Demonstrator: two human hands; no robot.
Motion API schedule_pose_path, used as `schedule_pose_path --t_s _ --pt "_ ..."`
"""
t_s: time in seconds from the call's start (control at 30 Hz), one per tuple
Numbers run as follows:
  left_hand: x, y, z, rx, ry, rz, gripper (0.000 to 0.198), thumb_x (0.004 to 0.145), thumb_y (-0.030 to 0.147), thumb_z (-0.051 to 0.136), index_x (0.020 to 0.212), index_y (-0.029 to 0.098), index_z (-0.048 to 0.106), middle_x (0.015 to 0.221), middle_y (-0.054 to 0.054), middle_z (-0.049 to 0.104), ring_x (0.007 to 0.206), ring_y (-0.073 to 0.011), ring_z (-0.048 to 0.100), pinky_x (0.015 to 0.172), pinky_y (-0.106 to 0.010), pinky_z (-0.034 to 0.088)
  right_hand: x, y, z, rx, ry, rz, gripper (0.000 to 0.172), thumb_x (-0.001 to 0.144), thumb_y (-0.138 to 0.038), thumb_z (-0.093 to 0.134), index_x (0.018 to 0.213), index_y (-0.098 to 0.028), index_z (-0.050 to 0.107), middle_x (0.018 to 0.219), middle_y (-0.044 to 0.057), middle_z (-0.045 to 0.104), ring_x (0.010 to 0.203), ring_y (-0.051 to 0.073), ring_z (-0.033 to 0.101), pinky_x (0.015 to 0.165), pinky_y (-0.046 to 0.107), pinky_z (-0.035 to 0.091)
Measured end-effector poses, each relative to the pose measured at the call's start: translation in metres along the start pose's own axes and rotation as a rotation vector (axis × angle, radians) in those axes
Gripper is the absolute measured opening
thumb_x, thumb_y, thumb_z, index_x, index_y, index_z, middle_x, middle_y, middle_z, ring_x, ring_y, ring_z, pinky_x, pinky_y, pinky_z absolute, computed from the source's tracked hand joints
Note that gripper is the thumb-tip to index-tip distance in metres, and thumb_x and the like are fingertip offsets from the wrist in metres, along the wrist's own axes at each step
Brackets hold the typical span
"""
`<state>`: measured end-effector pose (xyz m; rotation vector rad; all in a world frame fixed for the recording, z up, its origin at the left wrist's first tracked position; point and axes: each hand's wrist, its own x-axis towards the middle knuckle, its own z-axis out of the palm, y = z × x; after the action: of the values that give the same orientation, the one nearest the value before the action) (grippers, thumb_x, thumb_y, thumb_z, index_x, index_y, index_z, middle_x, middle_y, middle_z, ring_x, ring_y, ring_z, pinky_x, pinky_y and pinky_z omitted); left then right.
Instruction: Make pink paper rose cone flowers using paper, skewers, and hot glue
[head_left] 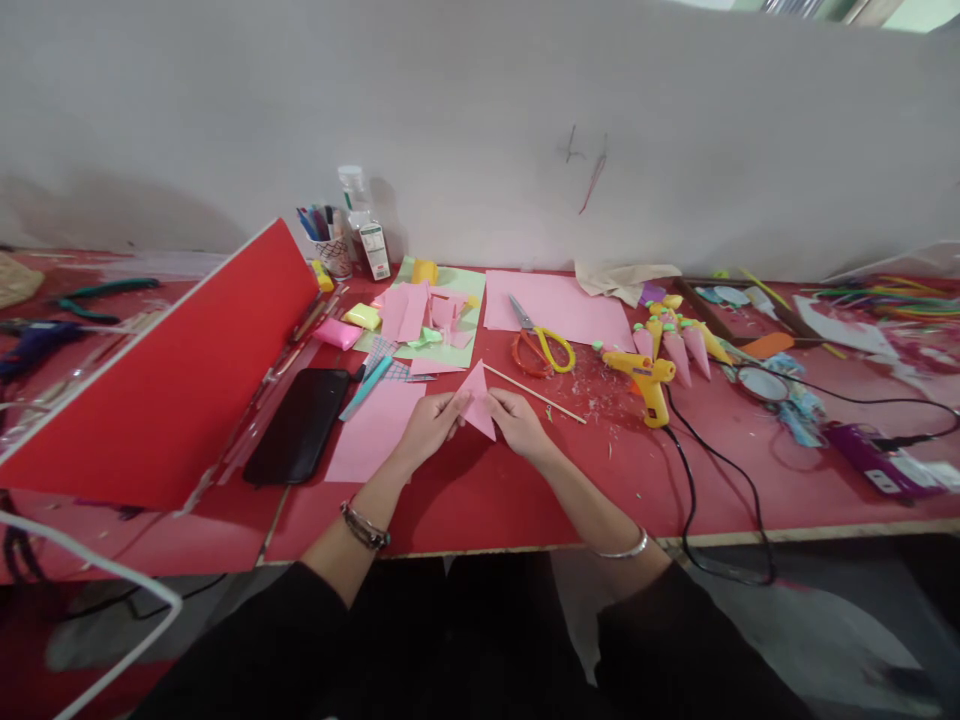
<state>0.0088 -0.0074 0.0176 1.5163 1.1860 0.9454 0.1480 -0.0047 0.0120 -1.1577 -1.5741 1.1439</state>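
Observation:
Both hands grip a small piece of pink paper (477, 400), folded or cut to a pointed triangle, above the front middle of the red table. My left hand (435, 425) pinches its left edge, and my right hand (517, 420) pinches the right edge. The paper's tip points away from me. Just beyond my right hand lies a thin wooden stick (536, 393). To the left of my left hand are a pink sheet (375, 430) and a turquoise cutter (366, 388) on it. Scissors (541, 340) with red and yellow handles rest farther back.
A yellow glue gun (646, 380) with a black cable stands right, near pink and yellow paper cones (676, 352). Left are a black phone (300, 425) and a leaning red board (172, 380). A bottle (367, 235) and a pen cup (331, 250) stand by the wall.

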Motion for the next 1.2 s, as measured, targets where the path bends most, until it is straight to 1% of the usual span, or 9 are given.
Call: schedule_pose_path --t_s 0.27,0.37,0.43,0.5,0.67,0.8,0.9,1.03,1.2 --pt "0.000 -0.001 -0.001 -0.010 0.018 -0.070 0.048 0.074 0.050 0.041 0.038 0.018 0.040 0.025 0.005 0.035 0.026 -0.0055 0.032 0.035 -0.019 0.023 0.000 0.003 0.000 0.018 0.019 -0.006 0.032 0.072 -0.047 0.044 0.056 -0.019 0.040 0.054 -0.003 0.037 0.052 0.010 0.036 0.050 0.023 0.033" --pt "0.001 0.000 -0.002 -0.026 0.038 -0.086 0.049 0.075 0.048 0.040 0.036 0.018 0.041 0.024 0.005 0.035 0.026 -0.0056 0.031 0.035 -0.019 0.023 0.000 0.003 -0.002 0.094 0.020 -0.011 0.023 0.072 -0.042 0.045 0.079 -0.020 0.049 0.066 -0.001 0.048 0.059 0.012 0.045 0.056 0.024 0.038" --pt "0.002 0.000 -0.002 -0.043 0.055 -0.090 0.049 0.076 0.046 0.038 0.036 0.018 0.042 0.025 0.004 0.034 0.026 -0.0058 0.030 0.036 -0.020 0.025 0.000 0.001 -0.005 0.197 -0.004 -0.028 0.030 0.071 -0.035 0.047 0.098 -0.023 0.047 0.081 0.001 0.053 0.065 0.012 0.049 0.062 0.026 0.041" --pt "0.003 0.000 -0.003 -0.064 0.076 -0.088 0.049 0.078 0.044 0.036 0.037 0.018 0.044 0.026 0.004 0.034 0.028 -0.0063 0.032 0.038 -0.020 0.027 -0.001 0.000 -0.008 0.267 -0.057 -0.053 0.039 0.067 -0.027 0.051 0.106 -0.025 0.044 0.093 0.002 0.053 0.071 0.012 0.050 0.068 0.027 0.042" --pt "0.005 0.000 -0.002 -0.102 0.120 -0.078 0.046 0.079 0.038 0.035 0.039 0.018 0.045 0.029 0.003 0.037 0.033 -0.0080 0.037 0.043 -0.021 0.032 -0.003 0.001 -0.010 0.207 -0.236 -0.054 0.035 0.068 -0.028 0.053 0.103 -0.024 0.048 0.098 0.004 0.052 0.080 0.014 0.049 0.072 0.028 0.041" --pt "0.005 0.000 -0.003 -0.107 0.127 -0.076 0.047 0.079 0.036 0.035 0.036 0.018 0.041 0.030 0.002 0.039 0.035 -0.0084 0.039 0.045 -0.021 0.034 -0.004 0.000 -0.011 0.212 -0.288 -0.098 0.037 0.068 -0.040 0.057 0.101 -0.024 0.050 0.100 0.004 0.050 0.082 0.015 0.048 0.076 0.030 0.040" --pt "0.005 0.000 -0.003 -0.101 0.137 -0.074 0.046 0.078 0.036 0.036 0.036 0.019 0.040 0.031 0.002 0.039 0.037 -0.0089 0.040 0.045 -0.021 0.033 -0.005 -0.001 -0.012 0.226 -0.322 -0.086 0.041 0.068 -0.041 0.059 0.104 -0.024 0.048 0.099 0.004 0.049 0.085 0.014 0.048 0.078 0.030 0.040" --pt "0.003 0.000 -0.003 -0.083 0.155 -0.066 0.049 0.078 0.040 0.037 0.034 0.019 0.036 0.032 0.002 0.037 0.038 -0.0089 0.038 0.045 -0.021 0.033 -0.005 0.000 -0.011 0.223 -0.334 -0.061 0.046 0.066 -0.040 0.061 0.106 -0.023 0.046 0.099 0.004 0.050 0.087 0.015 0.049 0.079 0.030 0.041" --pt "0.002 0.001 -0.002 -0.063 0.155 -0.046 0.048 0.076 0.042 0.040 0.033 0.019 0.035 0.032 0.002 0.037 0.037 -0.0087 0.036 0.045 -0.021 0.031 -0.004 0.004 -0.009 0.086 -0.235 -0.086 0.043 0.066 -0.031 0.062 0.106 -0.022 0.047 0.108 0.006 0.049 0.089 0.015 0.049 0.079 0.031 0.042"
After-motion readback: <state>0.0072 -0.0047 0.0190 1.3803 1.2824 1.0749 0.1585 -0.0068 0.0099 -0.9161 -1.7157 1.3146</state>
